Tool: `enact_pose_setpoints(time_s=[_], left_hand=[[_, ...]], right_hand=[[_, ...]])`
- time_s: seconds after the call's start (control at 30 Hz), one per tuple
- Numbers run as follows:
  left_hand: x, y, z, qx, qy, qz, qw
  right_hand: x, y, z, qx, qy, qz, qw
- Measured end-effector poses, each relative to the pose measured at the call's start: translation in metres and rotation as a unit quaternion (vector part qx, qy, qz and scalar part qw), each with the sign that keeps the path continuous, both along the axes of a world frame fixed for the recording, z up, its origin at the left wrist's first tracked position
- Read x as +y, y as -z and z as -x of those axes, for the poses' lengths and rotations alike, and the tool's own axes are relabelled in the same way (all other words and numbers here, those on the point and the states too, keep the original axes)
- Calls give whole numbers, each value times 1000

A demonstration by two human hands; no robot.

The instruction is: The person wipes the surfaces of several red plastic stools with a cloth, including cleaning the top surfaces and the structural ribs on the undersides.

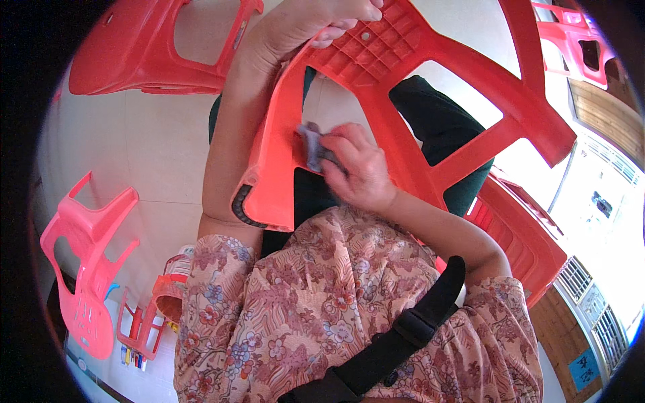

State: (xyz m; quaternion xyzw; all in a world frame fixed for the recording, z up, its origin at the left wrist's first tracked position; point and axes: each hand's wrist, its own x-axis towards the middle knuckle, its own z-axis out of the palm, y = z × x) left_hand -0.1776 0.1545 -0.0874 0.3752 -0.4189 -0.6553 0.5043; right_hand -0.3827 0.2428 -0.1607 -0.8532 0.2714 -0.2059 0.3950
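Observation:
A red plastic stool (403, 116) lies tipped over my lap, its ribbed underside facing up. My left hand (332, 20) grips the rim of the ribbed seat at the top, and the forearm runs along the outside of one leg. That leg ends close to my belly in a black textured foot strip (242, 206). In my right hand (358, 166) is a crumpled grey cloth (313, 146), pressed to the leg's inner side by a crossbar. The right hand is slightly blurred. Part of the stool runs out of view at the top.
Another red plastic chair (146, 50) lies at the upper left. A pink-red chair (83, 252) stands at the left, near a small red frame (143, 322) and an orange-red container (169, 297). By my right side is a large red plastic bin (519, 237).

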Motion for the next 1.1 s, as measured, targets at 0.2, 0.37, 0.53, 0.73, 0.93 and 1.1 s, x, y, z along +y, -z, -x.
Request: enact_pose_setpoints(time_s=[0.2,0.37,0.53,0.73,0.93,1.1], left_hand=[[3,1,-1,-27,-17,0,1000],[0,-14,10,-47,-25,-25,998],[2,-5,13,-33,-71,-48,996],[23,-35,3,-113,-83,-48,989],[12,-8,4,-160,-74,-57,983],[15,-12,7,-131,-82,-73,985]], right_hand=[[-18,13,49,89,-7,-182,979],[-21,-28,-31,-85,65,-389,915],[-23,5,-77,-50,19,-166,985],[-32,111,-135,-51,87,-133,986],[-104,196,-157,182,105,-146,967],[-111,212,-163,204,126,-182,954]])
